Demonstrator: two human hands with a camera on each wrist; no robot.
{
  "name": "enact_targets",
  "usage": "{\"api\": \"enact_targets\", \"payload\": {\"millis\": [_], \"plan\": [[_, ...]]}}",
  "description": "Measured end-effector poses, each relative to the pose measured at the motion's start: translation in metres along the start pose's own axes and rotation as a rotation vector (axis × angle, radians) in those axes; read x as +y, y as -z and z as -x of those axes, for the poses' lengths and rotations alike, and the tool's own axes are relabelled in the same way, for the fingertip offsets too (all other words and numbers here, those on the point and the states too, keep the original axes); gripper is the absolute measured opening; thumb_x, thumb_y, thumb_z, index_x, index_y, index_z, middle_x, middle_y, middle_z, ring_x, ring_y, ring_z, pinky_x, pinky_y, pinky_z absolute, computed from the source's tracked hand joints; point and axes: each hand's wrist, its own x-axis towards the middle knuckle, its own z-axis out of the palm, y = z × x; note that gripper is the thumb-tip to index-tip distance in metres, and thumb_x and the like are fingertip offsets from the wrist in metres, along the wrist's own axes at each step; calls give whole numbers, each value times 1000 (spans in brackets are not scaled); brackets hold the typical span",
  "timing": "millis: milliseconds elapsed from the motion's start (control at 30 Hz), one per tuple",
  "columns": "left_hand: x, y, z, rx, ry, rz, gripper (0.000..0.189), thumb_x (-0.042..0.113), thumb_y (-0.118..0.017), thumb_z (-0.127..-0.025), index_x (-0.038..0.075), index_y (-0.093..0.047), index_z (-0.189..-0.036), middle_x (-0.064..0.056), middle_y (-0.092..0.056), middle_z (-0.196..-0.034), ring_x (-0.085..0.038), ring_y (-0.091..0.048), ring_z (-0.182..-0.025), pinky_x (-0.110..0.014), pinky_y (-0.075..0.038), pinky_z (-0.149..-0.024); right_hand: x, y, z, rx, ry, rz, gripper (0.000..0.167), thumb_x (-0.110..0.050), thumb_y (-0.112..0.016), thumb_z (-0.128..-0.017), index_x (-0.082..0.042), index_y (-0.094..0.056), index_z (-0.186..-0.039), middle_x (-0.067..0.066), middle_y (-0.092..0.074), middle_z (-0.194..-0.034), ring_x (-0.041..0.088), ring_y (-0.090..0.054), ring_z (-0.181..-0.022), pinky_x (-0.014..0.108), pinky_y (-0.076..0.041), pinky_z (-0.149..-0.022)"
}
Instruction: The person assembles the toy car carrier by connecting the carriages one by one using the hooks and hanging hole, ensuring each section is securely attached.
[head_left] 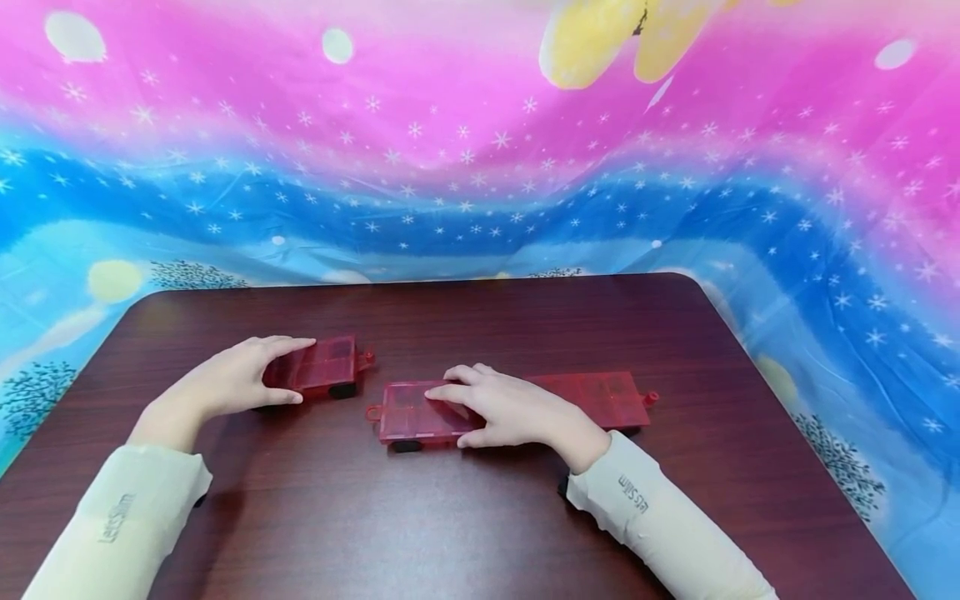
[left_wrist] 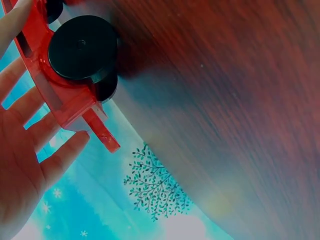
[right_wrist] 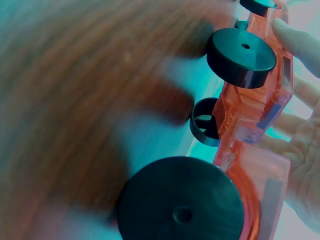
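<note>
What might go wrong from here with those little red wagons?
The left wagon has a peg sitting farther back than the ring on the middle wagon, so bringing them together might miss.

The right hand holds the middle wagon, not the right wagon, which might roll or swing on its black wheels if bumped.

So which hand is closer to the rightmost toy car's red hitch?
Right. The right hand holds the middle car, left of the red hitch; the left hand, farther left, holds the leftmost car.
</note>
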Motion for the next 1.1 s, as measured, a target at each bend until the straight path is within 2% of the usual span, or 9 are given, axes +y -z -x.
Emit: {"api": "enact_targets", "payload": {"millis": [233, 600, 1100], "plan": [[1, 3, 9, 1, 3, 3, 85, 39, -85, -76, 11, -47, -147, -21, -57, -135, -41, -53, -119, -55, -57, -84, 3, 1, -1, 5, 11, -4, 68, -35, -74, -88, -28, -45, -149, 0, -45, -147, 17, -47, -127, 36, -49, -103], [9, 5, 25, 19, -34, -23, 83, 40, -86, -74, 10, -51, -144, -21, -59, -135, -41, -55, -119, -57, -54, -89, 4, 4, 0, 5, 17, -32, 69, -36, -74, -88, -28, -44, -150, 1, -45, -148, 18, -46, -128, 37, -48, -105], [20, 2, 43, -2, 5, -28, 84, 45, -86, -72, 13, -54, -142, -22, -59, -134, -42, -55, -118, -57, -57, -83, 5, 1, 3, 10, 17, -57, 71, -35, -75, -87, -28, -43, -150, 0, -44, -148, 16, -45, -128, 36, -49, -103]]}}
